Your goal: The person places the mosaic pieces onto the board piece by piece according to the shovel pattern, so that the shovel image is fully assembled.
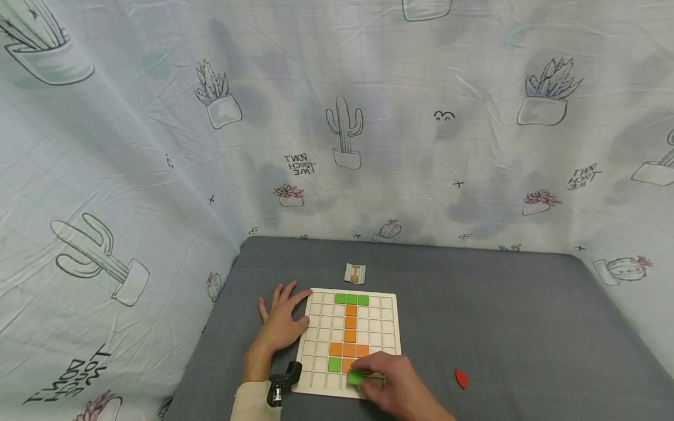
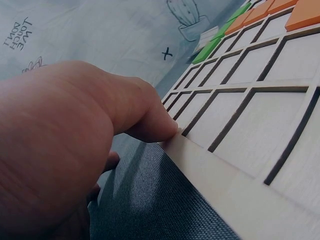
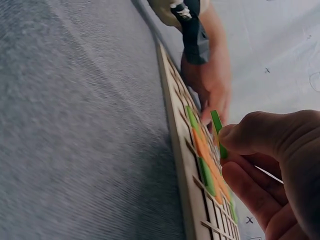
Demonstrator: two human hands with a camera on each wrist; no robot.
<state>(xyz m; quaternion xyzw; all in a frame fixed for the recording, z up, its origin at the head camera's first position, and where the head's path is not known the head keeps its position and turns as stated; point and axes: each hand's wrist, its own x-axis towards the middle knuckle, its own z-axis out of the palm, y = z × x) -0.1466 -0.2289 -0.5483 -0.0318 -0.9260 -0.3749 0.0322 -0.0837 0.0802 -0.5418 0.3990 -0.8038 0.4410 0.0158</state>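
Observation:
A pale wooden grid board (image 1: 387, 345) holds orange tiles (image 1: 350, 323) in a column with a crossing row, and green tiles (image 1: 351, 299) along its far side. One more green tile (image 1: 334, 364) sits left of the lowest orange one; another, nearer tile (image 3: 206, 176) shows in the right wrist view. My right hand (image 1: 397, 383) pinches a loose green square tile (image 3: 218, 134) between thumb and fingers, over the board's near part. With fingers spread, my left hand (image 1: 284, 324) rests at the board's left edge, a fingertip (image 2: 167, 131) touching the border.
A small printed card (image 1: 355, 273) with a grid pattern lies beyond the board. To the right is a red curved-edged piece (image 1: 461, 379) on the grey tabletop (image 1: 500, 316). A cactus-print curtain (image 1: 421, 146) hangs behind and at the sides.

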